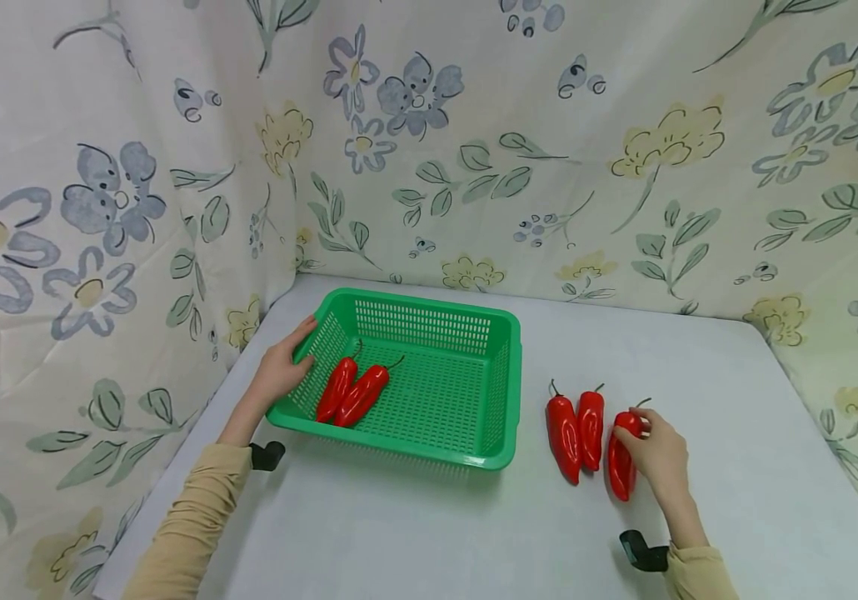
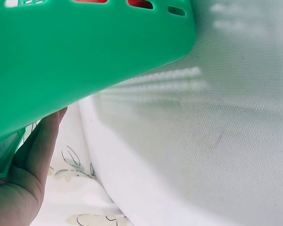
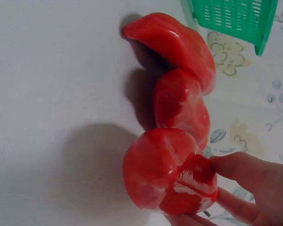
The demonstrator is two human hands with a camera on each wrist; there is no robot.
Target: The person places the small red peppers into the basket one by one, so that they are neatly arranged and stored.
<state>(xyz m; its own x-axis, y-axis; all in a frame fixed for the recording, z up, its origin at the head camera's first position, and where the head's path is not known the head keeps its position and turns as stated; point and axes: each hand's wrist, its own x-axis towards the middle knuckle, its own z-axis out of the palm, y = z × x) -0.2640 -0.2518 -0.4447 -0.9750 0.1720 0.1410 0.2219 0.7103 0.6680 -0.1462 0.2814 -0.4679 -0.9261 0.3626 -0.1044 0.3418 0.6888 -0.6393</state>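
Note:
A green plastic basket [image 1: 429,400] with slotted walls stands left of the middle of the table. My left hand [image 1: 283,367] grips its left rim, thumb over the inside and fingers along the outside; the left wrist view shows that hand [image 2: 30,174] against the green wall. Two red chili peppers [image 1: 361,395] lie at the basket's left end. Off to the right, my right hand [image 1: 657,450] pinches another red chili pepper [image 1: 621,467] near its stem end. In the right wrist view this pepper [image 3: 153,174] points toward the camera, thumb and fingers on either side.
Just left of the held pepper lie two more red peppers [image 1: 564,437], side by side on the white table [image 1: 399,533]. A flowered cloth [image 1: 519,167] hangs behind the table and along its sides. Each wrist wears a small black camera [image 1: 642,552].

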